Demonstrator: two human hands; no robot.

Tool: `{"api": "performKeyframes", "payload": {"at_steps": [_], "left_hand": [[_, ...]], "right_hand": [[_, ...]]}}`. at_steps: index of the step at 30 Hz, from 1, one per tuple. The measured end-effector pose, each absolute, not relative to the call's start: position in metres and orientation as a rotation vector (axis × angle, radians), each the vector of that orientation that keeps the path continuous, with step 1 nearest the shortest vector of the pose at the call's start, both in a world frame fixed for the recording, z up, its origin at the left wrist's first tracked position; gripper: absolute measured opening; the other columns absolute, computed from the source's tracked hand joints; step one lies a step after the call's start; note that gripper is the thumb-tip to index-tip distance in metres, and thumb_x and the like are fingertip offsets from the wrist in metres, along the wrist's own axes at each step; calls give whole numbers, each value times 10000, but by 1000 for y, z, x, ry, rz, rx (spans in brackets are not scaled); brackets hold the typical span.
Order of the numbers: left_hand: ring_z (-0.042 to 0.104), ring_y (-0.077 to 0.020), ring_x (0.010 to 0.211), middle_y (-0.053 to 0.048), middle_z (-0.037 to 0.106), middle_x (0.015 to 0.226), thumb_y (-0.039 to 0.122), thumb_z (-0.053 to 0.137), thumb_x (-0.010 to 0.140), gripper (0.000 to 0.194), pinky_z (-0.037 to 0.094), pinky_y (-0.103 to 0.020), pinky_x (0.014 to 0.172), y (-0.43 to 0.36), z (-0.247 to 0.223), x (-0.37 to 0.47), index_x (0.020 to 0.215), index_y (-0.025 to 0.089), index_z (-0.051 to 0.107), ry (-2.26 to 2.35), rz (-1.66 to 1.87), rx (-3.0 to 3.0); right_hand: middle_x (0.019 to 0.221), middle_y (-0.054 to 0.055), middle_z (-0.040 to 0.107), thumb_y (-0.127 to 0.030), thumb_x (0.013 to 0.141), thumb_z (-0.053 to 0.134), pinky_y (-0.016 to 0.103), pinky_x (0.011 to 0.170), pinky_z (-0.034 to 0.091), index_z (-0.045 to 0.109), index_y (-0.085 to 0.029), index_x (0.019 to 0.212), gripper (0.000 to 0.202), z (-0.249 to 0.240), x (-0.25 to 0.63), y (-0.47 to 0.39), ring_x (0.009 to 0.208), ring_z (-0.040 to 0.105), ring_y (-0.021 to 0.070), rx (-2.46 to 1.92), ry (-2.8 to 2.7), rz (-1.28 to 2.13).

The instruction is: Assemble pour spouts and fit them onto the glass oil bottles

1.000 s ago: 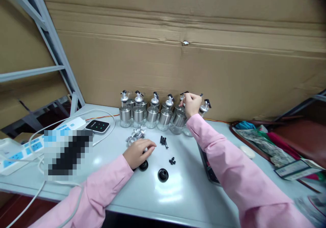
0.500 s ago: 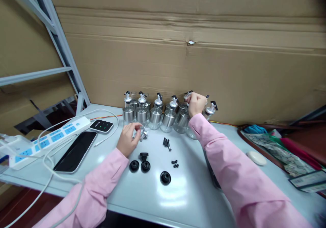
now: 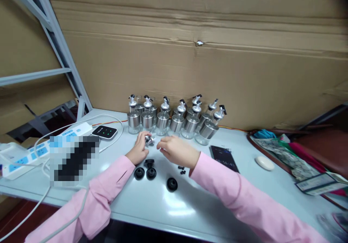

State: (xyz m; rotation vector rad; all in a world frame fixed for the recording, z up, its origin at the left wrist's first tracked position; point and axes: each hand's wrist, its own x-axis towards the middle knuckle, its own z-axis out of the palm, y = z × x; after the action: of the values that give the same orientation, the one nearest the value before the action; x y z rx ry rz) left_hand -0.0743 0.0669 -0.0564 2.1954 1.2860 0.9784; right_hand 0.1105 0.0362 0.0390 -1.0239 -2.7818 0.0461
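My left hand (image 3: 139,149) rests on the table with its fingers apart, curved beside a small cluster of silver spout parts (image 3: 149,141). Just right of that cluster is my right hand (image 3: 178,151), loosely bent, its fingertips towards the parts and nothing visible in them. Behind both hands stand glass bottles with steel bands (image 3: 162,121), many topped with silver pour spouts (image 3: 165,103) that have black levers. Nearer me lie round black stoppers (image 3: 172,184) and a black piece (image 3: 149,163). Tiny black parts (image 3: 182,171) show beside my right wrist.
A power strip (image 3: 83,129), a white-edged device with green lights (image 3: 104,132) and a white cable (image 3: 119,136) lie at left, by a blurred-out patch. A phone with a timer (image 3: 224,158), a white oval object (image 3: 264,163) and a bag (image 3: 288,152) are at right. Cardboard (image 3: 152,65) stands behind.
My right hand has left the spout on a bottle at the back right and come down left to the silver parts. It now covers the black levers on the table. My left hand stays beside the parts.
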Motion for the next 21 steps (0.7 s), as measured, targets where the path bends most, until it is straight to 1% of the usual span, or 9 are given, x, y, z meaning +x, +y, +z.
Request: {"api": "performKeyframes", "payload": {"at_steps": [2,4,8,10,12,15,16,18,21], "left_hand": [[369,-218,1200,-96,367,1162,16,417,574,558,276,-394,1067,66,-55,-73,1105,173,354,1274,975,2207],[366,-228,1212,-104,352,1180,42,437,625,515,281,-403,1063,63,-53,-73,1117,170,362,1275,964,2220],[314,-296,1248,-136,295,1269,164,541,687,426,285,-459,1043,58,-44,-73,1095,163,423,1350,908,2286],[322,-327,1233,-128,330,1268,253,606,682,385,312,-490,1005,55,-38,-74,1038,178,479,1495,797,2399],[373,-329,1189,-121,393,1219,330,651,663,418,356,-481,959,52,-31,-77,1025,185,499,1621,693,2483],[463,-326,1084,-132,468,1119,460,680,627,572,415,-442,880,46,-22,-83,1065,150,480,1775,660,2517],[505,-313,1019,-121,506,1047,501,660,640,554,434,-420,836,44,-19,-85,1027,144,489,1785,637,2526],[570,-269,881,-81,563,904,544,566,720,430,452,-363,742,39,-16,-87,905,163,496,1777,569,2506],[602,-208,671,-16,594,718,542,450,801,342,410,-276,576,34,-11,-83,834,203,488,1856,497,2432]], "right_hand": [[924,88,652,-149,812,548,297,724,395,627,-159,946,156,26,106,30,836,604,192,-1124,-2796,153],[946,91,659,-190,807,569,299,723,406,636,-155,955,166,19,106,27,839,613,203,-1190,-2780,222],[918,87,670,-204,804,571,300,705,425,646,-152,933,159,22,118,19,785,623,199,-1262,-2724,256],[879,73,668,-209,804,569,291,696,433,643,-163,920,146,25,126,10,758,619,184,-1270,-2626,323],[831,52,662,-213,824,541,272,697,440,637,-174,897,127,26,132,1,741,611,161,-1242,-2461,409],[757,28,649,-200,850,488,245,675,442,627,-178,840,141,22,138,-8,708,595,137,-1212,-2191,464],[729,22,641,-196,850,481,241,656,440,625,-177,820,148,19,139,-9,684,588,133,-1210,-2138,460],[687,15,630,-190,847,479,244,634,434,622,-176,791,154,13,142,-7,649,576,133,-1212,-2100,437],[694,17,643,-189,845,478,255,643,431,620,-179,784,155,7,145,0,647,577,137,-1213,-2084,402]]}}
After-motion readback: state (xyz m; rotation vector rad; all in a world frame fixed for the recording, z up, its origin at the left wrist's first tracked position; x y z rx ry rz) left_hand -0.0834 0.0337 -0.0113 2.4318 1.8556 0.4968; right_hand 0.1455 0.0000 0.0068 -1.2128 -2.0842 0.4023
